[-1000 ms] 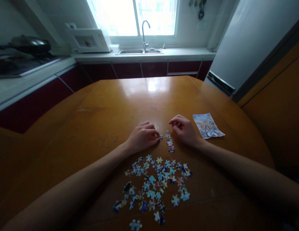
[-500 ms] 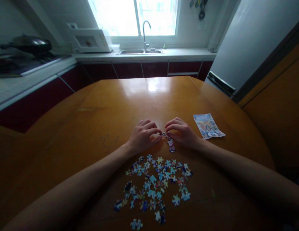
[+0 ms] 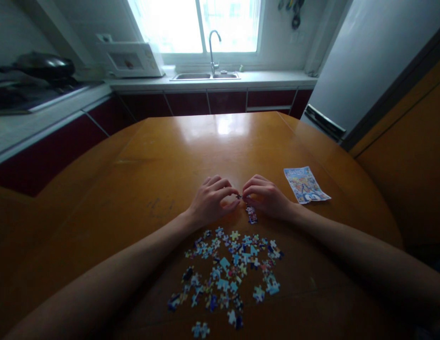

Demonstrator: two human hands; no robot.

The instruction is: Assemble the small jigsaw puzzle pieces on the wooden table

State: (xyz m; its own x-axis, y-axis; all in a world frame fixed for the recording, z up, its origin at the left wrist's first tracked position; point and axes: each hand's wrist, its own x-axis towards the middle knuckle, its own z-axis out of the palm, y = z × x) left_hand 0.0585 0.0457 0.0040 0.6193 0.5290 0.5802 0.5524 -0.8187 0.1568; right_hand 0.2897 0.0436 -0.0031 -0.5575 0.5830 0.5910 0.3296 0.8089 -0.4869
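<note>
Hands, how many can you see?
2: the left hand, pinching a small puzzle piece, and the right hand, at the puzzle strip. No others show.

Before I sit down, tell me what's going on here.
At a wooden table, the person's left hand pinches a small jigsaw piece beside the right hand, whose fingers cover the far end of a short strip of pieces. Loose pieces lie spread nearer the person, a printed sheet off to the right.

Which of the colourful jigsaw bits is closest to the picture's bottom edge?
The pale-blue, knobbly jigsaw bit, seemingly two joined pieces, lying alone; the other scattered, multicoloured jigsaw bits all show higher up.
</note>
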